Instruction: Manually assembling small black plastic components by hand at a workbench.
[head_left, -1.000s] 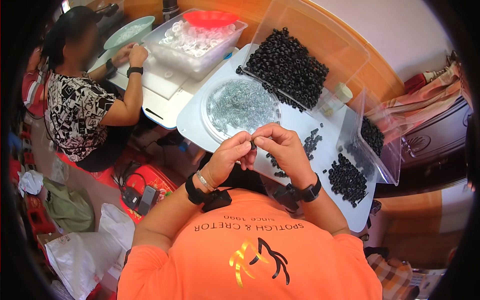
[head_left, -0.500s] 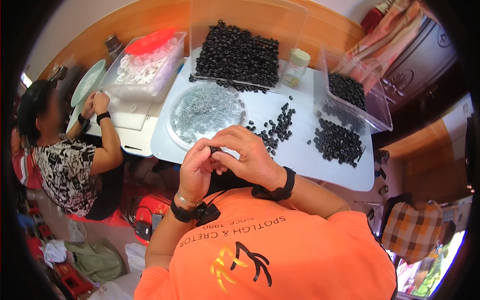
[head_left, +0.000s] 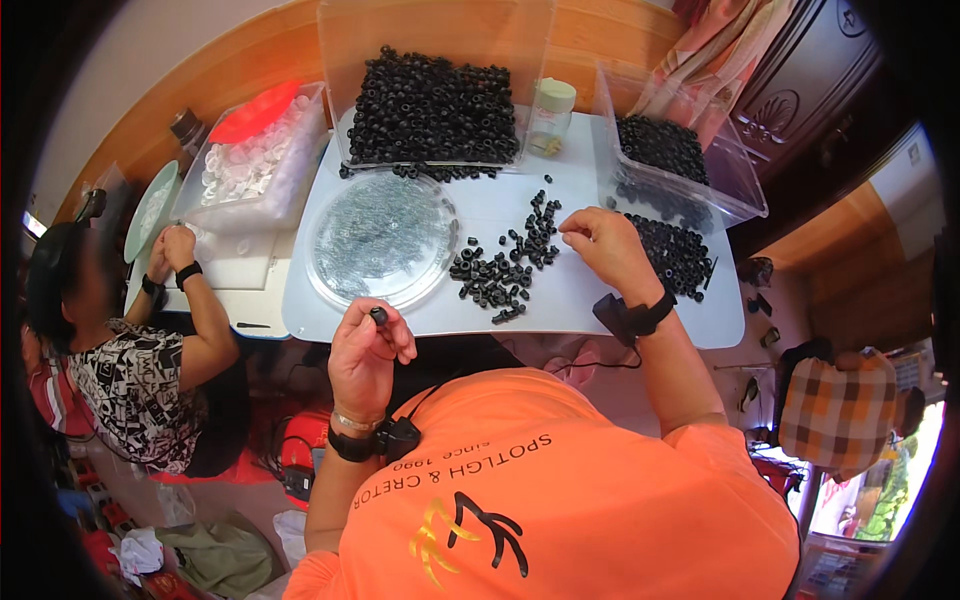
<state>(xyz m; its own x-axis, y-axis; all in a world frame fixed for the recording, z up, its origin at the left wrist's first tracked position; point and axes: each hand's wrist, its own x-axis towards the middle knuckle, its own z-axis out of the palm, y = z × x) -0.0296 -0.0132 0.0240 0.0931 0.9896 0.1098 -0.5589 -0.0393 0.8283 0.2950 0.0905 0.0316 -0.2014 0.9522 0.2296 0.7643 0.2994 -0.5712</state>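
We see the tabletop (head_left: pixel 565 310) crowded from end to end, so a bumped elbow or careless sweep could push loose parts over its near edge. The larger clear bin (head_left: pixel 440 25) is heaped with black pieces, more lying along its near edge; a knock there could set some rolling towards us. The smaller clear bin (head_left: pixel 735 190) sits close to the right end, and a nudge from the right forearm might shift it. The round dish (head_left: pixel 450 255) of small glinting bits is just beyond our left hand (head_left: pixel 362 350); if a black piece dropped in, or the rim were tipped, the two kinds could mix. Our hands are well apart. The right hand (head_left: pixel 605 245) is beside the middle scatter (head_left: pixel 490 280), its thumb and forefinger close together; we cannot tell whether anything is between them. From its wrist unit (head_left: pixel 625 318) hangs a thin cable, which could snag at the tabletop edge and jerk the arm. Smallest is the black piece (head_left: pixel 378 315), pinched in the left fingertips at the near edge: a loose grip could let it fall to the floor
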